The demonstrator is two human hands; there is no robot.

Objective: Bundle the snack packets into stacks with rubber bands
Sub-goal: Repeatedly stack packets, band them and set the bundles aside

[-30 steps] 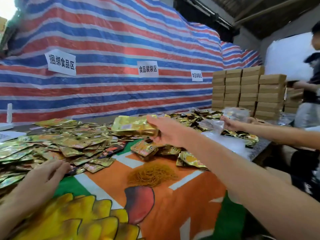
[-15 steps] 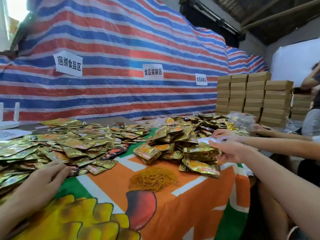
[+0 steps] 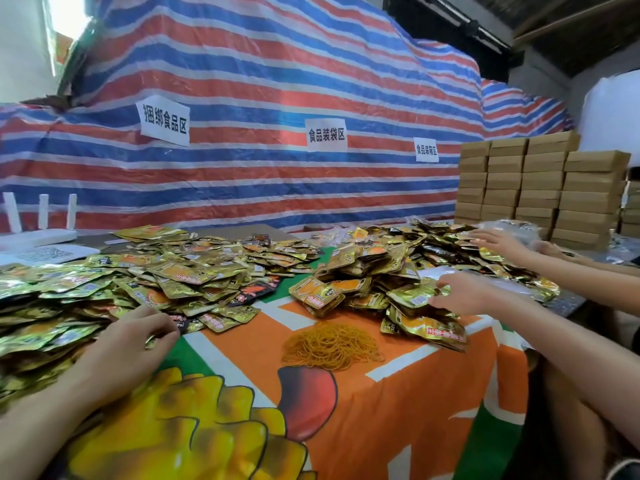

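Left hand (image 3: 128,344) curled on loose snack packets (image 3: 180,271) at counter (image 3: 398,427) left side, grip unclear; right hand (image 3: 460,292) relaxed, touching packet heap (image 3: 374,271) near right edge; rubber bands (image 3: 332,344) between.

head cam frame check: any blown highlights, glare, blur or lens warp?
Head view: the window at top left is blown out to white; the gold snack packets throw specular glare; the tarp stripes bow from wide-angle distortion; the rubber bands at centre are sharp.

Left hand (image 3: 128,344) lies palm down, fingers curled; right hand (image 3: 457,294) reaches forward, fingers spread.
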